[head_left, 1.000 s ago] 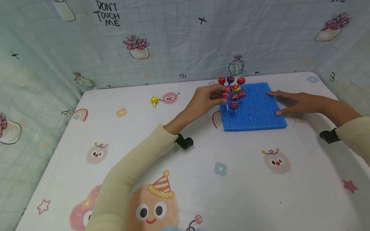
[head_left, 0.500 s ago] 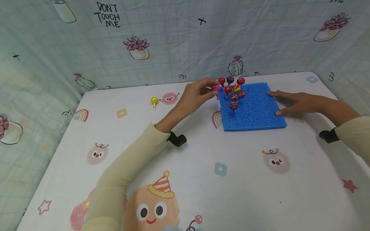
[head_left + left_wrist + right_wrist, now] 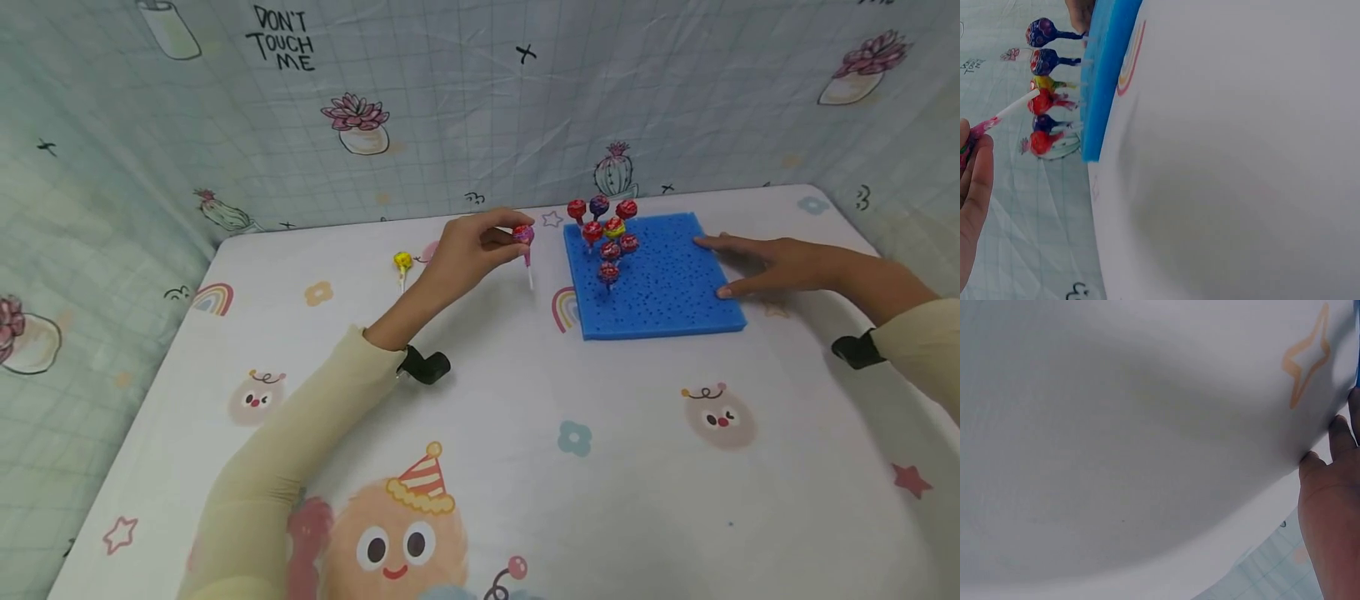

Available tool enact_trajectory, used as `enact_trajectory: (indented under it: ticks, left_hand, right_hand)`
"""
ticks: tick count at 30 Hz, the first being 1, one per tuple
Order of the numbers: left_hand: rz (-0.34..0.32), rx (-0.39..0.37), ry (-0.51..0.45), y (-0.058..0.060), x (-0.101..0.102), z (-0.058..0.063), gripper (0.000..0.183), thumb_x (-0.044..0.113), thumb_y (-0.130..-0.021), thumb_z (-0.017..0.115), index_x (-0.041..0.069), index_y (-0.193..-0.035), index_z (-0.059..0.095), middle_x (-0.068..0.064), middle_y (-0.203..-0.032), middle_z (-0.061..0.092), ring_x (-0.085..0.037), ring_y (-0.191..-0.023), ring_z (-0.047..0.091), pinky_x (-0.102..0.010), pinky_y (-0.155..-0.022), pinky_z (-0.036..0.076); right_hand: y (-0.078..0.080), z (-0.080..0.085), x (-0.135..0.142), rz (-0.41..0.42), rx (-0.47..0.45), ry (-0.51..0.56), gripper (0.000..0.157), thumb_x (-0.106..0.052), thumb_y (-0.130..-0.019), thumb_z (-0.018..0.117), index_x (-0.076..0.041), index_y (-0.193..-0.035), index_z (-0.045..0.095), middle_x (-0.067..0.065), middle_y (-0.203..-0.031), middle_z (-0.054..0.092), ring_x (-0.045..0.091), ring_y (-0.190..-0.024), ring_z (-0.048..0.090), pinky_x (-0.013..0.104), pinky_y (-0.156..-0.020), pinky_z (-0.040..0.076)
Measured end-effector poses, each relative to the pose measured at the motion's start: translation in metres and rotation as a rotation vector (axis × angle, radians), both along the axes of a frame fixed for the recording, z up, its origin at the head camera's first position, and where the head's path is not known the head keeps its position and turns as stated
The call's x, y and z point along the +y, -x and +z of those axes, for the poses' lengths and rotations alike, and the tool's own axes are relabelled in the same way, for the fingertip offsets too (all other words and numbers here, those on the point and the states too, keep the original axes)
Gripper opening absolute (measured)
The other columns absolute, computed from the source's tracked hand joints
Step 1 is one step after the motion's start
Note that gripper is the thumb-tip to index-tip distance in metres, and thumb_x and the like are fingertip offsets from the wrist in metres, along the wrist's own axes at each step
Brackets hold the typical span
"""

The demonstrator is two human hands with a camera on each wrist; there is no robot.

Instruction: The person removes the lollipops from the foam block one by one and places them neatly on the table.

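My left hand (image 3: 468,254) pinches a pink-wrapped lollipop (image 3: 524,235) by its head, left of the blue foam board (image 3: 660,283). Its white stick points down in the head view and is bare of the foam. Several lollipops, mostly red and dark blue with one yellow-and-red (image 3: 614,227), stand upright in the board's left part. In the left wrist view the held lollipop's stick (image 3: 1017,104) shows beside those heads. My right hand (image 3: 787,265) rests with extended fingers against the board's right edge.
A yellow lollipop (image 3: 402,262) lies on the table behind my left forearm, its stick partly hidden. The white printed tablecloth (image 3: 652,517) reaches back to a fabric wall (image 3: 465,108) with cactus drawings.
My left hand has drawn the pink lollipop away from the board, moving left across the table. My right hand stays at the board's edge, and the board and its other lollipops have not moved.
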State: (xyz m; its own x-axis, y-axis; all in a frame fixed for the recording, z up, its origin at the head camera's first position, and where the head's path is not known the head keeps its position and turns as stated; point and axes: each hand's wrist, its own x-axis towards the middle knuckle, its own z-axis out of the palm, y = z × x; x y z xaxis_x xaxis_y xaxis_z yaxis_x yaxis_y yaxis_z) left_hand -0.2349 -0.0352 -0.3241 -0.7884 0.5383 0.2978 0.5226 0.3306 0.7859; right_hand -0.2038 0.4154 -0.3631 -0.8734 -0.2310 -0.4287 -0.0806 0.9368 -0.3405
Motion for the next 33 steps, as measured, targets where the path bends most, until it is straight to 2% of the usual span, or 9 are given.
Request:
enact_trajectory:
  ticks: [4,10,21,33]
  left_hand:
    - [0.033,-0.006,0.017,0.001,-0.014,0.002,0.035,0.013,-0.093,0.074,0.007,-0.127,0.070,-0.006,-0.114,0.074,-0.015,-0.097,0.073,-0.026,-0.090,0.057]
    - [0.027,-0.017,0.040,0.002,-0.033,0.005,0.034,0.012,-0.092,0.075,0.005,-0.125,0.071,-0.006,-0.110,0.075,-0.016,-0.097,0.073,-0.027,-0.091,0.057]
    - [0.048,0.028,0.190,0.007,-0.070,0.012,0.034,0.015,-0.095,0.074,0.007,-0.127,0.070,-0.005,-0.115,0.074,-0.017,-0.104,0.072,-0.034,-0.092,0.057]
    - [0.092,0.035,0.359,0.021,-0.105,0.018,0.038,0.018,-0.098,0.071,0.005,-0.132,0.065,-0.009,-0.120,0.072,-0.025,-0.115,0.068,-0.042,-0.098,0.055]
  right_hand:
    - [0.001,0.000,0.001,0.002,-0.004,0.007,0.096,-0.052,-0.092,0.071,-0.024,-0.164,0.015,0.032,-0.164,0.004,0.063,-0.145,0.005,0.085,-0.104,0.011]
    - [0.000,-0.001,0.002,0.002,0.000,0.011,0.096,-0.052,-0.092,0.071,-0.024,-0.164,0.015,0.031,-0.165,0.004,0.063,-0.145,0.005,0.085,-0.104,0.012]
    - [0.001,0.001,0.001,0.014,0.009,0.002,0.095,-0.052,-0.092,0.071,-0.023,-0.164,0.016,0.032,-0.164,0.005,0.063,-0.144,0.007,0.084,-0.104,0.013]
    - [0.000,0.001,0.002,0.010,0.002,0.008,0.095,-0.052,-0.092,0.071,-0.024,-0.164,0.015,0.031,-0.165,0.005,0.064,-0.144,0.008,0.085,-0.103,0.014]
